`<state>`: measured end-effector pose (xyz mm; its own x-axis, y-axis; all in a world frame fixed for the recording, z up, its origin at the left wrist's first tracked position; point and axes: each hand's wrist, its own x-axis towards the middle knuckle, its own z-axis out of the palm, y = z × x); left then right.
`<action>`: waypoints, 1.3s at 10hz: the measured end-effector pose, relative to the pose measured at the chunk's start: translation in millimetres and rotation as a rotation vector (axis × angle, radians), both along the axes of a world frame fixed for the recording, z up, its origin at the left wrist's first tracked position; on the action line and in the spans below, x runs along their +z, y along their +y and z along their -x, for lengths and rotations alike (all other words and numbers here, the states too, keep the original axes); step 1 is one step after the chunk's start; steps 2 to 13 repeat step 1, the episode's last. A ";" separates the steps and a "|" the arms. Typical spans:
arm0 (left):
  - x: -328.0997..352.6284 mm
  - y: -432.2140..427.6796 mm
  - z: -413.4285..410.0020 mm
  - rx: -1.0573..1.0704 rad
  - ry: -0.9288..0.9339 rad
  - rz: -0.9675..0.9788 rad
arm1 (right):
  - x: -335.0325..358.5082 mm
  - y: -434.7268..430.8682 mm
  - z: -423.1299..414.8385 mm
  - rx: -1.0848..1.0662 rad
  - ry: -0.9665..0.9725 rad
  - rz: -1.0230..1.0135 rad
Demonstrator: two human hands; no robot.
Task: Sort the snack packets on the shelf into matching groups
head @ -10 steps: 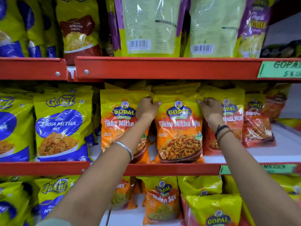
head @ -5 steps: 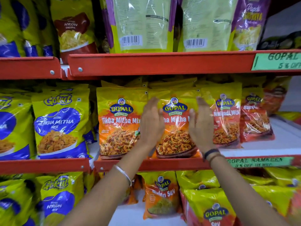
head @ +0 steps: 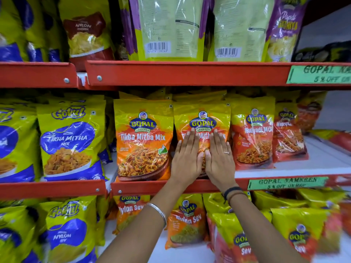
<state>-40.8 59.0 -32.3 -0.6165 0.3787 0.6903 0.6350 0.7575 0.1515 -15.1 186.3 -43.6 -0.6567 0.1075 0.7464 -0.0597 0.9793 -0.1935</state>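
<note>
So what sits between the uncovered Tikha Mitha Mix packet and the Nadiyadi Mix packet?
Head view: another Tikha Mitha Mix packet, with both hands flat on it.

— Where does the view look from?

— There is a single wide-angle view, worn on the person's head. It faces straight into the red shelf (head: 186,73) at about the level of the middle tier, tipped slightly downward.

— How near?

— Close. Both forearms rise from the bottom edge, and the hands reach the packets at centre frame. The packets fill the picture edge to edge.

— How much of the rack shows?

— Three tiers: upper across the top, middle across the centre, lower along the bottom. Straight lines bow toward the corners.

— Any second view?

— No, so nothing overlaps.
</note>
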 end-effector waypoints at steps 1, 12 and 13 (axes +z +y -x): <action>11.6 -14.1 -14.1 -0.112 -0.049 -0.050 | 13.6 -12.2 -17.2 0.015 0.009 0.045; 11.6 -14.1 -14.1 -0.112 -0.049 -0.050 | 13.6 -12.2 -17.2 0.015 0.009 0.045; 11.6 -14.1 -14.1 -0.112 -0.049 -0.050 | 13.6 -12.2 -17.2 0.015 0.009 0.045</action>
